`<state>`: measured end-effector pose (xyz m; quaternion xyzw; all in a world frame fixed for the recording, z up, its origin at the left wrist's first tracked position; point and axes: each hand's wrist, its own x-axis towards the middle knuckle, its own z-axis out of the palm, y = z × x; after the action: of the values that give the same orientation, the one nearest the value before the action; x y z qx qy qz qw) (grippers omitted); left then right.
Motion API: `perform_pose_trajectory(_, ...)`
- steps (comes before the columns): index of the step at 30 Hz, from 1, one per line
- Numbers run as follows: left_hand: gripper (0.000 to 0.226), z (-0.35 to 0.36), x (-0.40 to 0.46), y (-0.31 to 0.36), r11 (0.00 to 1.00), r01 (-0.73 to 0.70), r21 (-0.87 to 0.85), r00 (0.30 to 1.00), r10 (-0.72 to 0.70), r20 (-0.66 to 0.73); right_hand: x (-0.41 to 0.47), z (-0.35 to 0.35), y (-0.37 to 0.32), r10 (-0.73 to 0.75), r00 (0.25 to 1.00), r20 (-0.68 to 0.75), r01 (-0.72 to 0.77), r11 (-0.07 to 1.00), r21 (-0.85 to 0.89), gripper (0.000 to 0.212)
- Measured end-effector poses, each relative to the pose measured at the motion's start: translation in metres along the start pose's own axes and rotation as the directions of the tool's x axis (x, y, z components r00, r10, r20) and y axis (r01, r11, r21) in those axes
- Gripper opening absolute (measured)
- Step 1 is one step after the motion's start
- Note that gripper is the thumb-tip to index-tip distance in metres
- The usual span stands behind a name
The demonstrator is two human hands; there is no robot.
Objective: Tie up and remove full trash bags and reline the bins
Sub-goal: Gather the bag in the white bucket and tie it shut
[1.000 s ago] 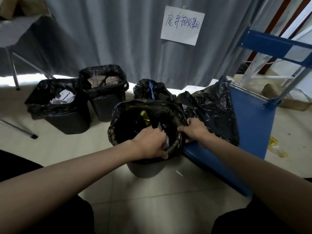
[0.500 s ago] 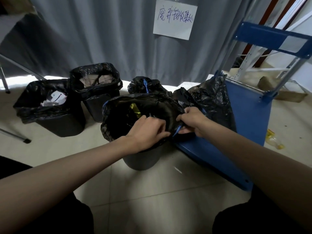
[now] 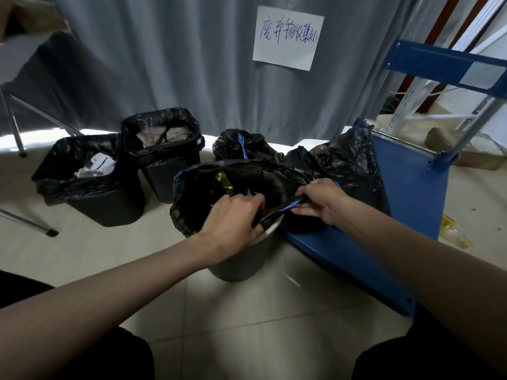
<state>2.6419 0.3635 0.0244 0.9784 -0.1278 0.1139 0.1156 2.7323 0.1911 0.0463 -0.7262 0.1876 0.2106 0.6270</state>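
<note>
A grey round bin (image 3: 241,259) stands on the floor in front of me, lined with a black trash bag (image 3: 192,204) that holds yellow scraps. My left hand (image 3: 233,223) grips the bag's near rim, which is lifted off the bin's edge there. My right hand (image 3: 321,201) pinches the bag's blue drawstring (image 3: 290,205) at the right side of the rim. Behind the bin lies a tied black bag (image 3: 244,145) with a blue string, and another black bag (image 3: 348,165) rests on a blue cart.
Two black lined bins stand at the left: one (image 3: 90,182) with white paper inside, one (image 3: 164,144) behind it. The blue cart (image 3: 411,193) sits close on the right. A grey curtain with a paper sign (image 3: 288,38) hangs behind. Metal table legs (image 3: 16,133) stand far left.
The bag's near rim has come off the bin's edge. My right hand has drawn the blue drawstring out from the rim, and both hands have shifted slightly upward.
</note>
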Motion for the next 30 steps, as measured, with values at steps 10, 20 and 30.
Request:
perform_pose_trajectory(10,0.01,-0.017,0.002,-0.02,0.919,0.23,-0.32,0.973,-0.226,0.049,-0.019,0.016,-0.007,-0.61,0.701,0.369,0.69,0.448,-0.568,0.005)
perform_pose_trajectory(20,0.027,-0.016,-0.007,-0.017,0.92,0.25,-0.3,0.959,-0.192,0.209,-0.044,0.01,-0.007,-0.495,0.688,0.53,0.625,0.035,-0.78,0.006)
perform_pose_trajectory(30,0.004,-0.026,-0.015,-0.03,0.956,0.224,-0.191,0.956,-0.177,0.234,-0.036,-0.001,-0.008,-0.297,0.807,0.511,0.545,0.04,-0.837,0.009)
